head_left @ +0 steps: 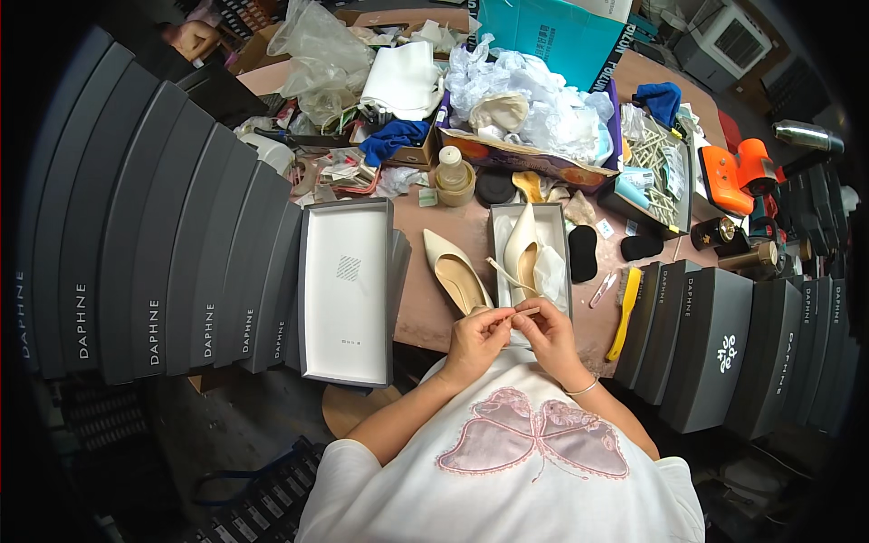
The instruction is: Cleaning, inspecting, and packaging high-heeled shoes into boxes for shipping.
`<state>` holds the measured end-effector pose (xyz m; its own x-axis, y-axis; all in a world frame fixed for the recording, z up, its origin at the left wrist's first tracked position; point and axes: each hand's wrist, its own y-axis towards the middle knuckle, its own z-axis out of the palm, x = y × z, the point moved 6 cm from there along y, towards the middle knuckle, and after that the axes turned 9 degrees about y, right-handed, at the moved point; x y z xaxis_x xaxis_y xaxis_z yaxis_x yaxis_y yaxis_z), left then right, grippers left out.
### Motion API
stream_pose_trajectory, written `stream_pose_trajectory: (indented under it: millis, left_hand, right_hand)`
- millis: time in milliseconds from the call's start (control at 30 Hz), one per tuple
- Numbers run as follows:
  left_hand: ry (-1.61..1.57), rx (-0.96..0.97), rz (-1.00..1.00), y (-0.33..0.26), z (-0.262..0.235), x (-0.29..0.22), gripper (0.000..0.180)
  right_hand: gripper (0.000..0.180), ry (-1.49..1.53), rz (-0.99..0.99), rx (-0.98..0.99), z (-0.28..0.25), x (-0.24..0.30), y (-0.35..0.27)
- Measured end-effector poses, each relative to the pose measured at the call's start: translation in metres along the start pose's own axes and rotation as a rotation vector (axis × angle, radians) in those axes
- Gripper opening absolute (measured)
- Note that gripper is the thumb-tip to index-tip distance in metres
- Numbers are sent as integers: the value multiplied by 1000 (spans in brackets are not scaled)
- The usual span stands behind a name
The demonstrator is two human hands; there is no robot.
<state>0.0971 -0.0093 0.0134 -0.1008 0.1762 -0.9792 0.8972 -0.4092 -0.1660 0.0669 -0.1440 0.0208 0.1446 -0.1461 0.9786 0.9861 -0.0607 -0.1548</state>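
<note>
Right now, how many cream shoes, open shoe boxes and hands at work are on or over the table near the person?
Cream shoes: 2, one on the table, one in the grey box
Open box parts: 2, the grey box and the white-lined lid
Hands: 2, left hand and right hand, pinching a thin strap
Total: 6
</note>
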Motion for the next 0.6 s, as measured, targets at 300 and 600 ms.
stream_pose_trajectory:
  millis: [300, 600]
  left_hand:
    - [-120, 31, -174, 1, 2, 7, 21]
    - [-7, -23, -76, -1, 1, 3, 22]
  right_hand:
    - [11, 483, 180, -82, -6, -18, 1]
    - [12, 268, 78, -69, -7, -14, 1]
